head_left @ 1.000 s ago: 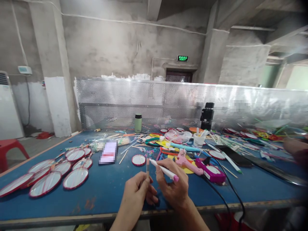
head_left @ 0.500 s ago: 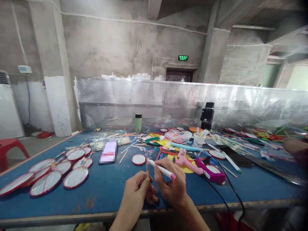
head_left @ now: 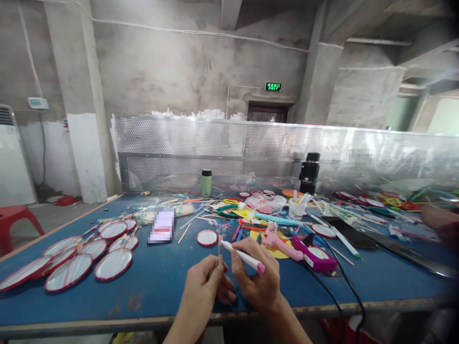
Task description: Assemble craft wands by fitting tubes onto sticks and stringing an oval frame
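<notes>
My left hand (head_left: 208, 284) is closed on a thin flat wooden stick (head_left: 220, 255), which stands upright between thumb and fingers. In my right hand (head_left: 260, 274) is a white marker (head_left: 245, 257) with a pink end, gripped like a pen. Its tip is at the upper part of the stick; whether it touches cannot be made out. Just beyond my hands lies a small round mirror (head_left: 207, 237) with a red rim. Several larger red-rimmed round mirrors (head_left: 114, 264) lie in a group at the left.
A phone (head_left: 162, 227) lies left of centre. Right of my hands are a pink glue gun (head_left: 281, 243), a purple device (head_left: 315, 255) and black cables. Behind stand a green bottle (head_left: 206, 184), a white cup (head_left: 297, 209) and a black flask (head_left: 309, 174). Another person's hand (head_left: 439, 215) shows far right.
My right hand and the marker have shifted slightly to the right, with the marker's tip still near the stick. My left hand holds the stick almost unchanged.
</notes>
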`<move>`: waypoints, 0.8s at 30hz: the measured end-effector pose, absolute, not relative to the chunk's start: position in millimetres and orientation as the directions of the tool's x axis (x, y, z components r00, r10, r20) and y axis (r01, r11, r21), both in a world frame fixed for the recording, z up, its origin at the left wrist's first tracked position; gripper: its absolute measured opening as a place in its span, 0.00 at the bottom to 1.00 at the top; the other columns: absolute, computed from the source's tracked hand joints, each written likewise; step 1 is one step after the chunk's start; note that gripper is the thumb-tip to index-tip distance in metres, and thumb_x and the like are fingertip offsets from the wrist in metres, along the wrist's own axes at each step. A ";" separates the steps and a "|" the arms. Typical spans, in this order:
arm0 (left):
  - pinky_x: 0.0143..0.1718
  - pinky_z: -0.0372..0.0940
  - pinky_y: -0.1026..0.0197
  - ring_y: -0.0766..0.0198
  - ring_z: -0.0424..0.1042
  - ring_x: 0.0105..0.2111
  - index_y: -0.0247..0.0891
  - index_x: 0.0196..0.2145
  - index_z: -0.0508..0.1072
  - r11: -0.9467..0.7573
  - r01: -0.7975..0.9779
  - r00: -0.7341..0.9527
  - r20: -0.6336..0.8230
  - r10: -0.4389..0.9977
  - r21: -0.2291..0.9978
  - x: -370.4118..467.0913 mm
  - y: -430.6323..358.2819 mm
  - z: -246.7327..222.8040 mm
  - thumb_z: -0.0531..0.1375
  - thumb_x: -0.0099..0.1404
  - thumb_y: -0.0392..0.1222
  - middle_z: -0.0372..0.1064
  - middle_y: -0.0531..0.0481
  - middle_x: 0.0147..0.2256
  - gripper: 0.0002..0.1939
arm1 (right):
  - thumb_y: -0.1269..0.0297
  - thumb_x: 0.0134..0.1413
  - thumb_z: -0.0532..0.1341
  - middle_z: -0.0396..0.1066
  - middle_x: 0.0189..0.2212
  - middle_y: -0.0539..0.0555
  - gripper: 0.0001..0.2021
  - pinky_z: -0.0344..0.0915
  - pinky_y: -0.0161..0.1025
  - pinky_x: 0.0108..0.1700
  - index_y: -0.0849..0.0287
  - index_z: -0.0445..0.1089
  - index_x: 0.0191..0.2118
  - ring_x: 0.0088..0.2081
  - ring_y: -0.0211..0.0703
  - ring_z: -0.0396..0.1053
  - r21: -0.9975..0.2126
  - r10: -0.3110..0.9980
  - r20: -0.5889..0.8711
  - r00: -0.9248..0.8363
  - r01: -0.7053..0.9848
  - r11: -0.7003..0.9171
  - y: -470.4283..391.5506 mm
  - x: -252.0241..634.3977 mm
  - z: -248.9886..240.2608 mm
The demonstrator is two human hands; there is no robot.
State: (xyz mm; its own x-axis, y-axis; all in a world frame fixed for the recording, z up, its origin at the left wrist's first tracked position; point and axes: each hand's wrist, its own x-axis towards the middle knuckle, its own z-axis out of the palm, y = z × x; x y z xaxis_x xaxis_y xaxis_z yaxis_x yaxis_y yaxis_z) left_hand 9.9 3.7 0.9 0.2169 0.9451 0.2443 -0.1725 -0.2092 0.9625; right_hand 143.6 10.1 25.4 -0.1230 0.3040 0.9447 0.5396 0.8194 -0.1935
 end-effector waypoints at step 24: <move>0.19 0.62 0.68 0.64 0.72 0.17 0.36 0.26 0.67 -0.235 -0.163 0.210 0.267 0.941 0.958 9.5 3.7 0.2 0.58 0.61 0.53 0.69 0.53 0.17 0.16 | 0.76 0.53 0.58 0.69 0.26 0.50 0.06 0.63 0.36 0.31 0.58 0.67 0.35 0.27 0.37 0.67 -0.174 0.300 0.943 -0.144 0.557 0.812 10.4 148.2 19.9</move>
